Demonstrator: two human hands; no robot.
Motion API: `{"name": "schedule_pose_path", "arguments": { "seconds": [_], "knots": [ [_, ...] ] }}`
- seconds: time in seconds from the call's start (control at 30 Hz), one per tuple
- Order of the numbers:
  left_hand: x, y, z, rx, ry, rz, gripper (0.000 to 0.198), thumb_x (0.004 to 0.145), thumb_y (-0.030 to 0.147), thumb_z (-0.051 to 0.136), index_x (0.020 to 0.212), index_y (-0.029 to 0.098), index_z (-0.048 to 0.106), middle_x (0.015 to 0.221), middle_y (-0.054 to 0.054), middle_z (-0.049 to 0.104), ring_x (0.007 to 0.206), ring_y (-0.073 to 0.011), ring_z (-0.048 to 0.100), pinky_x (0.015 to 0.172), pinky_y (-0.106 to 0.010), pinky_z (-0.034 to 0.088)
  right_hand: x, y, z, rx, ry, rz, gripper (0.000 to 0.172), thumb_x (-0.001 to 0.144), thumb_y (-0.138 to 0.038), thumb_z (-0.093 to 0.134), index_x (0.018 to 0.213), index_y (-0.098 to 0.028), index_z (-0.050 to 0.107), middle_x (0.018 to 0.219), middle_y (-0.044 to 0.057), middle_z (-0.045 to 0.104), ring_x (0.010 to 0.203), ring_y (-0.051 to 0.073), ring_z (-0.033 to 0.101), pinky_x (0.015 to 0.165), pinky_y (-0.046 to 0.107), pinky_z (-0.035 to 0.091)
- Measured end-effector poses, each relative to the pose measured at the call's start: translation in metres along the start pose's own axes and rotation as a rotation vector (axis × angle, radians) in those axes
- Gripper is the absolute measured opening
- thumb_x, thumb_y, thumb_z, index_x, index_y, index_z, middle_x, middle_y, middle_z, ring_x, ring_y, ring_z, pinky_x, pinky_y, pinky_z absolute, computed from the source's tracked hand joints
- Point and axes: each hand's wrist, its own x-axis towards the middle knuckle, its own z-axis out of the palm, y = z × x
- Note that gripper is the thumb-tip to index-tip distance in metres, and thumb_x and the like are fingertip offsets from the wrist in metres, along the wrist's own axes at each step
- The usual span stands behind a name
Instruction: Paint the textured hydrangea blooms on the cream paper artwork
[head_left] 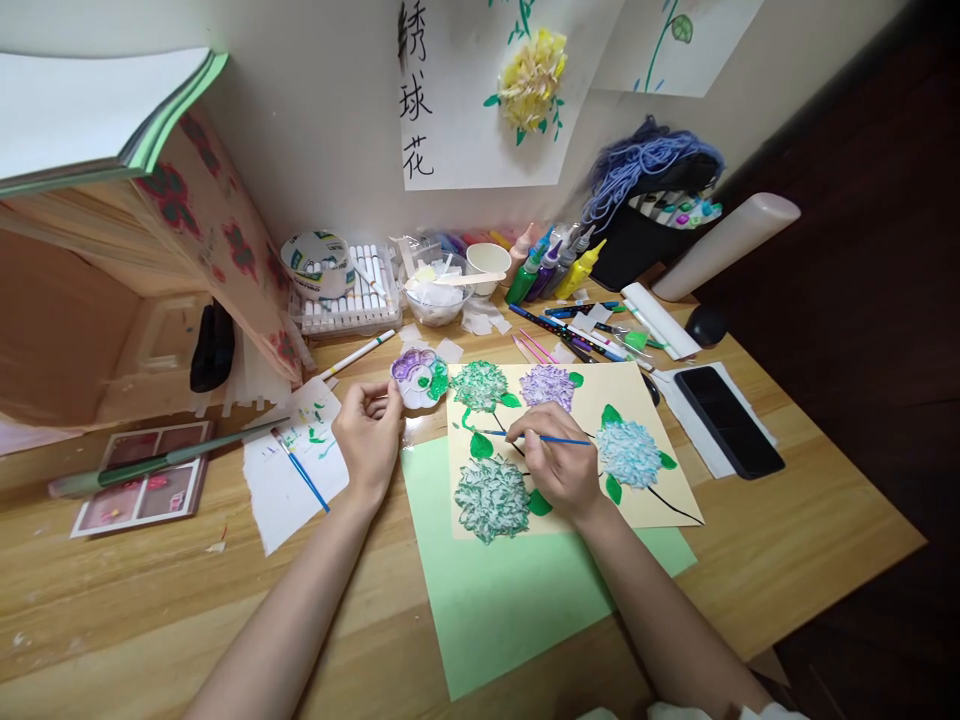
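Between the fingers of my right hand (559, 465) is a thin blue paintbrush (566, 440), its tip on the cream paper (660, 505) near a curling green line and a green leaf (481, 445). Raised, textured flower heads in green, purple and pale blue cover the sheet, with green leaves and dark stems. My left hand (371, 435) pinches the rim of a small flower-shaped paint palette (420, 380) at the paper's upper left corner. Purple and green paint lie in its wells. A light green sheet (517, 610) lies under the cream paper.
A second paintbrush (300, 470) rests on a paint-marked tissue (262, 500) at left. Behind stand a marker box (375, 310), a bowl of scraps (435, 300) and several paint bottles (577, 270). Pens (570, 330) and a phone (727, 420) lie at right.
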Motion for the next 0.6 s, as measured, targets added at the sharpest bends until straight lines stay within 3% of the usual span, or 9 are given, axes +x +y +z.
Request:
{"name": "schedule_pose_path", "arguments": {
  "seconds": [0.6],
  "knots": [
    [0.000,0.001,0.000,-0.001,-0.001,0.009,0.021,0.077,0.037,0.064,0.077,0.017,0.058,0.073,-0.002,0.065,0.064,-0.0133,0.066,0.061,-0.026,0.055,-0.002,0.011,-0.004,-0.022,0.027,0.173,0.025,0.093,-0.017,0.038,0.076,-0.021,0.056,0.072,0.002,0.062,0.074,0.018,0.057,0.070,0.034,0.045]
  ]
}}
